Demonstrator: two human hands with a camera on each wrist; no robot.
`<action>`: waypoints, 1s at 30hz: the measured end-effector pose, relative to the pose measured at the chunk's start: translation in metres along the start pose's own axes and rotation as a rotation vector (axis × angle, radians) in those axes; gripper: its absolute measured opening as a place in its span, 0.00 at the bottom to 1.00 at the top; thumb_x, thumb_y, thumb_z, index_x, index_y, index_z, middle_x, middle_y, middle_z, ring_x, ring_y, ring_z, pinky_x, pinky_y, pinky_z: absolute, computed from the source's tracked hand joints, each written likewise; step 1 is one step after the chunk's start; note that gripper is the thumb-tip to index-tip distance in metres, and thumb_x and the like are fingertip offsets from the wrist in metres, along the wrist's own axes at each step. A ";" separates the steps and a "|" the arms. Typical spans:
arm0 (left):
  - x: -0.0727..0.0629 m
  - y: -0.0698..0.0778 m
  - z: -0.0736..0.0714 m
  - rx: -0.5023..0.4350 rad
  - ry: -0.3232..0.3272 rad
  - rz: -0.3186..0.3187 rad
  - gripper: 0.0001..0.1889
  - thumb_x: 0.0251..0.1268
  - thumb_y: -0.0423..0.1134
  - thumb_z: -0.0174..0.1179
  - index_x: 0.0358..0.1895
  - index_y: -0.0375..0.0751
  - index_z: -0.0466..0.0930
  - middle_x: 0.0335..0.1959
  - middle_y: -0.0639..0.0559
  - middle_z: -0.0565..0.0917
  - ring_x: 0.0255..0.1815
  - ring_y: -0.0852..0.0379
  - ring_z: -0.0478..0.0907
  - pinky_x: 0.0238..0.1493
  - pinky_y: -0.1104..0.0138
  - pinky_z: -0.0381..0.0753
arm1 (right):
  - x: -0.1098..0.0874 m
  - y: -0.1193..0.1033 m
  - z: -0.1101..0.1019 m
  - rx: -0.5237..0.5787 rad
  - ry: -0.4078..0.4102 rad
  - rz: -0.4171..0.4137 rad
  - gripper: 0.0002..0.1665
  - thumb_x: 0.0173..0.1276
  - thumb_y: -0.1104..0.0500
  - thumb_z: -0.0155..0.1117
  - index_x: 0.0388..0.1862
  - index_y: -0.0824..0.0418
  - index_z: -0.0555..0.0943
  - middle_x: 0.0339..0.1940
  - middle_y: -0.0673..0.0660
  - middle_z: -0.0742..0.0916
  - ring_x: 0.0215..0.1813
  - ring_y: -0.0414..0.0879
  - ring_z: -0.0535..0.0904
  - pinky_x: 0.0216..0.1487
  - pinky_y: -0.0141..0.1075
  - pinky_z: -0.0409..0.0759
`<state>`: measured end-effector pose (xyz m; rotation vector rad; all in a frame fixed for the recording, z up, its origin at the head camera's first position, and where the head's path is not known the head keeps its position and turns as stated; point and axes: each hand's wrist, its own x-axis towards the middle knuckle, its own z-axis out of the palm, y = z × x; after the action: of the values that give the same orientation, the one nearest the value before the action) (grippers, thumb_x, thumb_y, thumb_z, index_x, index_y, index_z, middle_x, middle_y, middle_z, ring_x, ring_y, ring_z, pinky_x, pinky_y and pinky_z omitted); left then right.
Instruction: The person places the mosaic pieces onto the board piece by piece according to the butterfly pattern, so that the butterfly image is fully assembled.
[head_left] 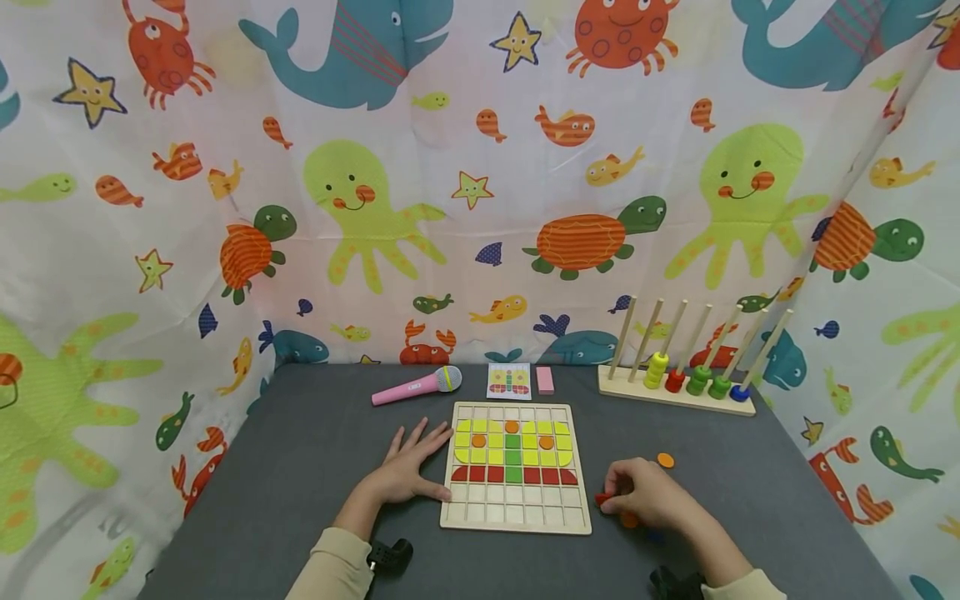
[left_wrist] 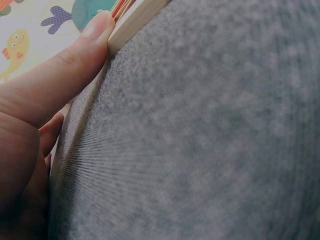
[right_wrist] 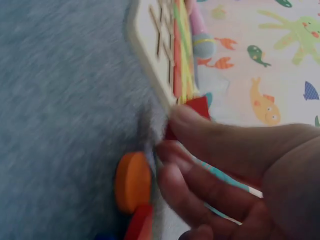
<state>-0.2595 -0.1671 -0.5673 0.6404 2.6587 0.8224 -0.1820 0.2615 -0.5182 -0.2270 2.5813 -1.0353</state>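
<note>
A wooden grid board lies on the grey table, its squares partly filled with yellow, green, orange and red pieces in a pattern. My left hand rests at its left side with spread fingers, and the thumb touches the board's edge, as the left wrist view also shows. Just off the board's right side, my right hand pinches a small red tile between thumb and fingers; its full shape is hidden. Below that hand in the right wrist view lie an orange disc and another red piece.
Behind the board are a pattern card, a pink block and a pink toy microphone. A peg stand with coloured rings stands at the back right. Another orange disc lies beyond the right hand. A printed curtain surrounds the table.
</note>
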 end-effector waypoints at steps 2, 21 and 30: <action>0.000 0.000 0.000 -0.001 0.001 0.000 0.59 0.43 0.69 0.73 0.81 0.63 0.53 0.83 0.60 0.51 0.85 0.44 0.31 0.77 0.38 0.21 | 0.002 -0.004 0.001 0.016 0.040 -0.026 0.11 0.60 0.57 0.78 0.32 0.57 0.82 0.27 0.51 0.82 0.30 0.46 0.75 0.30 0.35 0.74; -0.001 0.002 -0.001 -0.005 0.006 -0.002 0.59 0.44 0.68 0.74 0.81 0.62 0.53 0.83 0.60 0.51 0.85 0.44 0.31 0.77 0.38 0.21 | 0.017 -0.022 0.035 0.062 0.137 -0.061 0.08 0.62 0.55 0.76 0.31 0.55 0.84 0.24 0.49 0.83 0.29 0.44 0.76 0.28 0.32 0.73; -0.001 0.001 -0.001 -0.011 0.003 -0.003 0.59 0.44 0.69 0.73 0.81 0.63 0.53 0.83 0.60 0.51 0.85 0.44 0.30 0.77 0.38 0.21 | 0.021 -0.029 0.041 0.005 0.198 0.018 0.06 0.63 0.57 0.75 0.28 0.51 0.86 0.22 0.48 0.81 0.27 0.42 0.74 0.27 0.31 0.71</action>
<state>-0.2588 -0.1668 -0.5658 0.6325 2.6555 0.8374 -0.1853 0.2090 -0.5308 -0.1038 2.7498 -1.1074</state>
